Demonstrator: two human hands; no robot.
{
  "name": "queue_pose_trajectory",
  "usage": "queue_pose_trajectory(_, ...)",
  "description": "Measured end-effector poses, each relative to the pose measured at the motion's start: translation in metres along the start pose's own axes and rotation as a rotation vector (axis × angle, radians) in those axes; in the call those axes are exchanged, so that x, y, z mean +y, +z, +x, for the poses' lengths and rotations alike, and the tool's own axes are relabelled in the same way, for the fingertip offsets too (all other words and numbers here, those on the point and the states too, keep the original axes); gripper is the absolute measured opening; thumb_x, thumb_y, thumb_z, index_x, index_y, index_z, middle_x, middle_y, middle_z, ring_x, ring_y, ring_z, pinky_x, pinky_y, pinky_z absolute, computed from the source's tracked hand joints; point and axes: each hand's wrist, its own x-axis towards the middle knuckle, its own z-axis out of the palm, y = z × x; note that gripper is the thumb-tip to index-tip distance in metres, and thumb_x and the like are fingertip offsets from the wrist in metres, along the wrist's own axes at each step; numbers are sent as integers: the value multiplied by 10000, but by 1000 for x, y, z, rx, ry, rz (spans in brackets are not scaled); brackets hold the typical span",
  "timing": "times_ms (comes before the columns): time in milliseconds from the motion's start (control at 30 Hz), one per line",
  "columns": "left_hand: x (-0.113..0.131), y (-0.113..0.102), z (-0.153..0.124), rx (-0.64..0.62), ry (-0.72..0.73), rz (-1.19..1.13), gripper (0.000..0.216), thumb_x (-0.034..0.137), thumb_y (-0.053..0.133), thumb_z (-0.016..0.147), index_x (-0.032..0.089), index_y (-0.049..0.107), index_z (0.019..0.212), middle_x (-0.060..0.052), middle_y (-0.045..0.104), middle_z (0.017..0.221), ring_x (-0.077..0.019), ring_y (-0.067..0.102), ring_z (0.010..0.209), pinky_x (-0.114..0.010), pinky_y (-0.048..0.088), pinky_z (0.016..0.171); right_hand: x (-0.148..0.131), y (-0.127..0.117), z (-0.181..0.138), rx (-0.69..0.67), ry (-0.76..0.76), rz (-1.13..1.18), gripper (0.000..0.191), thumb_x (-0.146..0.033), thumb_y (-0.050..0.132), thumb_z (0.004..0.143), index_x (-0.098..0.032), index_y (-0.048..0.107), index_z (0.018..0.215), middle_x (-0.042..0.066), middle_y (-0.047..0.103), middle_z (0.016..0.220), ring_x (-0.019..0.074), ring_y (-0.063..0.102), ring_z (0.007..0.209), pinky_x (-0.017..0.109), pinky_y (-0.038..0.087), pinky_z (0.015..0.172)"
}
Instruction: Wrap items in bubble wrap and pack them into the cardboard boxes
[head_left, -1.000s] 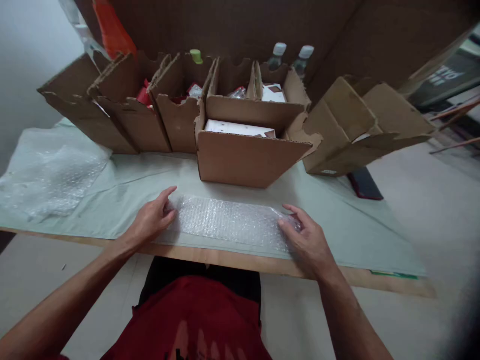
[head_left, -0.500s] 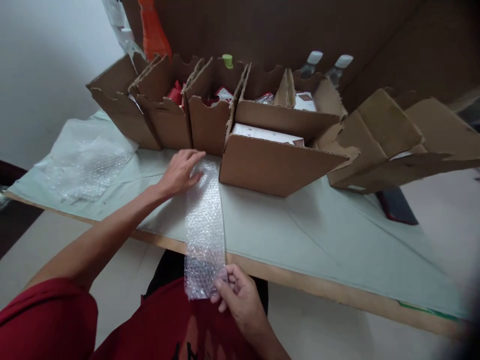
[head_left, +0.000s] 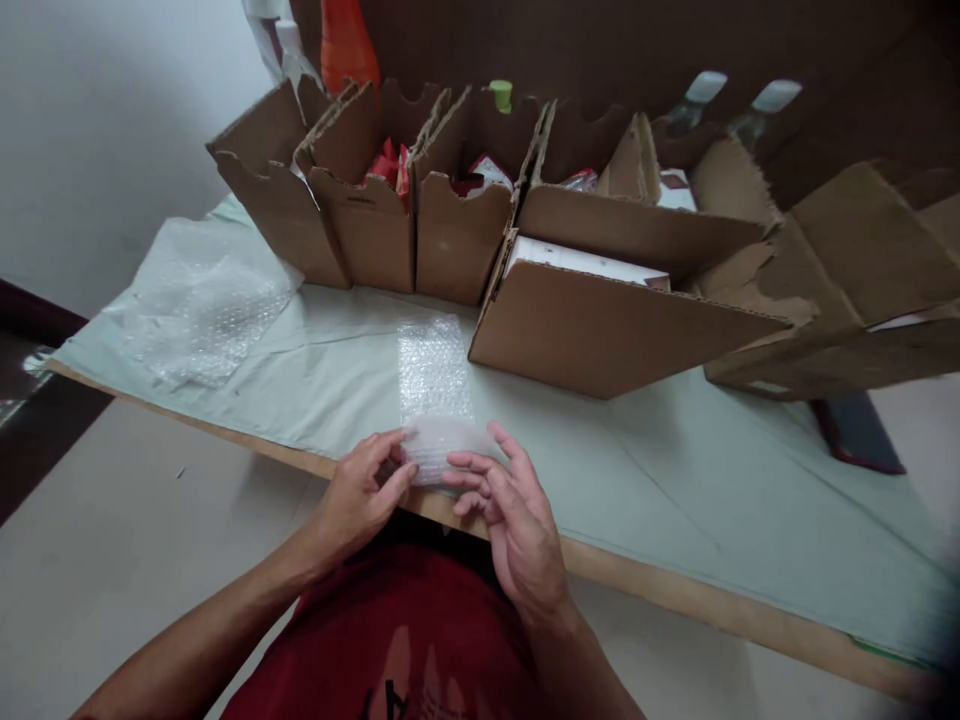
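Observation:
A strip of clear bubble wrap (head_left: 435, 365) lies on the cloth-covered table in front of me, its near end folded back over itself close to the table's edge. My left hand (head_left: 367, 487) pinches the left side of that fold between thumb and fingers. Over the fold's right corner, my right hand (head_left: 514, 510) has its fingers spread, the tips at or just above the film; whether they touch it is hard to tell.
Upright cardboard bins (head_left: 457, 240) with red and white packets stand along the back. A wider carton (head_left: 592, 335) holds white boxes. More bubble wrap (head_left: 202, 310) lies at left. Behind are an orange bottle (head_left: 349, 45) and white-capped bottles (head_left: 705, 90). A dark flat object (head_left: 859, 435) sits right.
The strip's near end, which hung over the table edge in my right hand, is now folded up onto the table. My left hand came down from the strip's far end to the fold; my right hand opened.

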Motion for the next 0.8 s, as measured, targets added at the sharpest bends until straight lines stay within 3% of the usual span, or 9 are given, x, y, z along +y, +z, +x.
queue_pose_trajectory(67,-3,5,10,28,-75,14,400,241,569,946,139,586,1333,-33,708,832,-198,673,775,-361,571,773,-2,-7,0,5,-109,-180,520,-413,602,997,-283,456,1479,73,751,1110,195,734,866,301,578,658)
queue_pose_trajectory(167,-8,10,14,58,-46,94,560,216,590,898,128,492,1442,-21,701,821,-214,660,793,-405,550,824,-5,-21,0,-33,-415,-674,308,-257,586,996,-268,635,1299,66,759,1076,213,723,920,384,595,811)
queue_pose_trajectory(267,-11,14,11,78,18,169,611,183,584,891,142,439,1483,-15,691,816,-214,645,769,-410,536,807,-4,-30,11,-173,-711,-1161,336,-148,592,942,-241,675,1254,111,714,1275,297,635,1217,495,528,991)
queue_pose_trajectory(367,-9,13,7,121,72,246,602,168,581,908,153,424,1488,-37,685,855,-233,641,798,-423,536,797,-1,-31,27,-284,-802,-1423,342,-100,556,946,-214,676,1245,124,662,1386,313,569,1329,499,500,1004)
queue_pose_trajectory(533,-1,-2,-3,124,281,233,529,257,675,918,179,503,1412,-186,583,1382,-329,553,1266,-516,485,1028,-7,-25,33,-260,-875,-1449,227,-107,553,977,-210,709,1106,86,749,1200,280,616,1218,458,456,991)
queue_pose_trajectory(600,1,-5,-6,57,378,183,385,213,659,930,204,575,1305,-133,663,1278,-301,579,1236,-496,472,1032,-15,-22,30,-306,-822,-1409,228,-115,540,983,-214,713,1093,75,769,1091,267,650,1102,452,452,965)
queue_pose_trajectory(667,0,-4,-4,47,384,139,235,165,609,955,216,626,1183,-71,732,1046,-251,649,1054,-441,499,935,-22,-20,32,-374,-703,-1348,230,-148,518,1001,-223,718,1085,60,777,999,243,675,958,434,467,910)
queue_pose_trajectory(733,-1,0,1,65,292,120,184,163,568,974,208,649,1133,-41,718,887,-210,650,857,-387,510,809,-24,-19,38,-400,-569,-1276,231,-197,512,1016,-236,719,1109,51,782,993,227,689,901,411,488,870)
queue_pose_trajectory(800,-3,5,8,79,189,140,203,194,567,973,186,662,1152,-35,688,819,-196,619,755,-359,505,728,-23,-21,44,-313,-545,-1233,241,-246,528,1018,-233,706,1180,69,774,1075,236,697,962,408,502,880)
